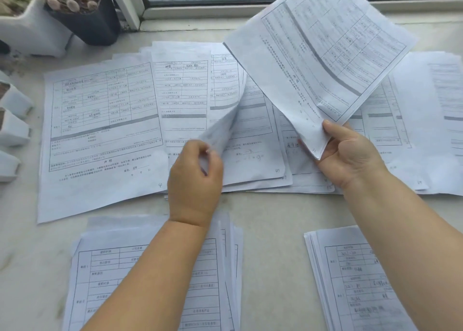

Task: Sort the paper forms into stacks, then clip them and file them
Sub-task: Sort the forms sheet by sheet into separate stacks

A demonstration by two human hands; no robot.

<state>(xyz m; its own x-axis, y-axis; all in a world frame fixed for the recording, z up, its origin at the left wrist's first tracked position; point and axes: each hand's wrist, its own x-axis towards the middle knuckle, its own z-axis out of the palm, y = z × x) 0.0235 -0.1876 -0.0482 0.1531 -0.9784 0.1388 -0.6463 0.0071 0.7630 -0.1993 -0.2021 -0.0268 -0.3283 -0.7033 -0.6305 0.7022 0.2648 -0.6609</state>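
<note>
Printed paper forms lie spread in overlapping rows across the pale counter (pixel 273 243). My right hand (pixel 350 152) pinches the bottom corner of one lifted form (pixel 320 52), which is held tilted up over the spread. My left hand (pixel 195 173) pinches the lower corner of another form (pixel 223 127) and curls it up off the middle pile. A large single form (pixel 100 130) lies flat at the left. Two stacks sit near me: one (pixel 150 275) under my left forearm, one (pixel 355 280) under my right forearm.
A dark pot with dried stems (pixel 82 12) and a white planter (pixel 32 30) stand at the back left by the window frame (pixel 250 7). Small white pots (pixel 12 127) line the left edge. More forms (pixel 431 120) reach the right edge.
</note>
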